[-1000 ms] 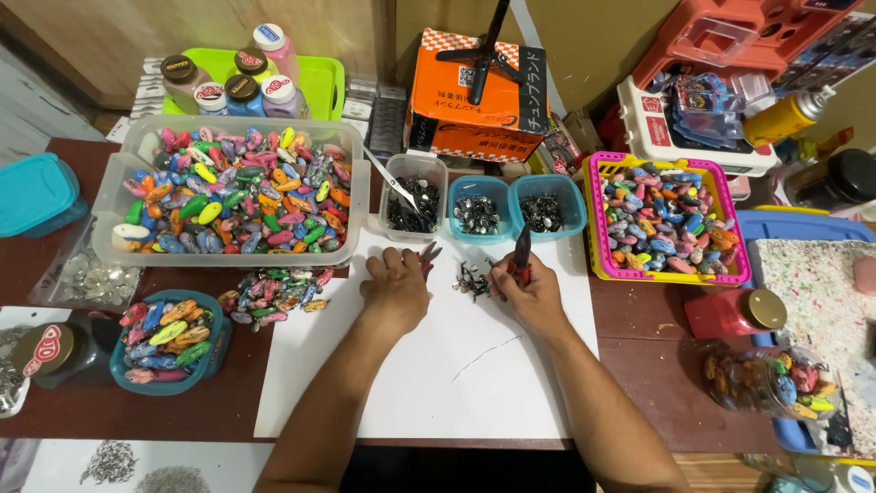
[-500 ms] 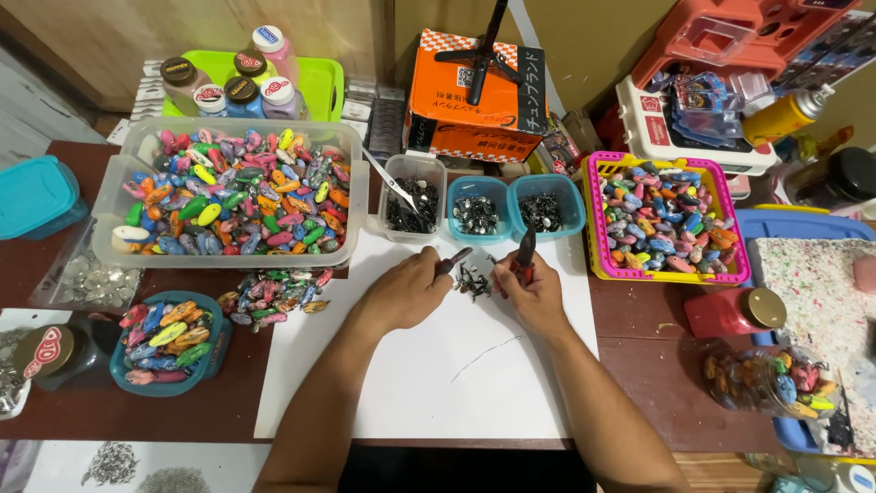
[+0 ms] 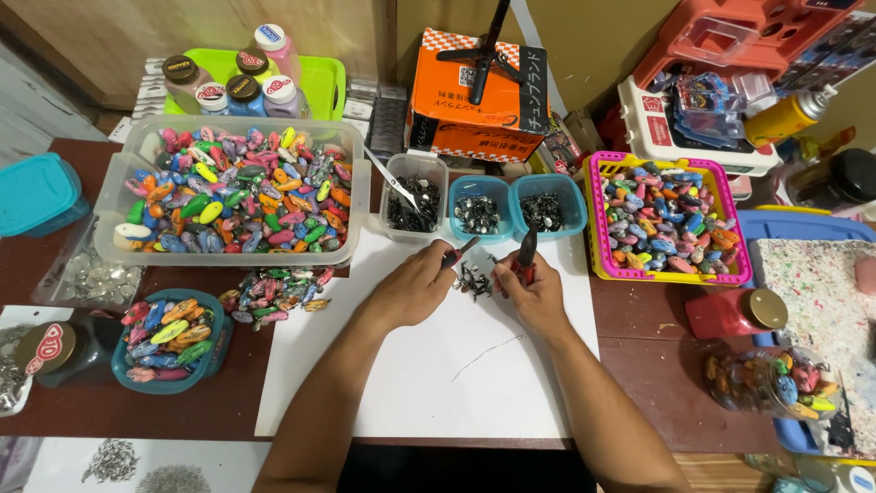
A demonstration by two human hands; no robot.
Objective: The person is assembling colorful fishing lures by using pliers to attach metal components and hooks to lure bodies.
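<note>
The left hand (image 3: 418,288) was curled nearly closed, its fingers pinching a small tool with a red and dark handle (image 3: 459,253) that poked out toward the top of the white sheet (image 3: 429,365). The right hand (image 3: 532,288) was closed around red-handled pliers (image 3: 526,251), whose dark handle tips stood up above the fist. Between the two hands, touching the sheet, lay one small pile of dark metal bits (image 3: 474,278); what each bit was could not be made out. Just beyond the hands stood three small tubs of dark metal pieces: one clear tub (image 3: 412,203) with a metal tool leaning in it, and two blue tubs (image 3: 481,212) side by side. Beyond and to the left of the left hand sat one large clear bin of coloured beads (image 3: 233,192), with a loose heap of the same beads (image 3: 274,290) in front of it and one round blue bowl of beads (image 3: 169,338) nearer the desk (image 3: 666,356) edge. To the right of the right hand sat one pink basket of beads (image 3: 666,219). A thin wire (image 3: 488,356) lay on the sheet, nearer the person than both hands.
</note>
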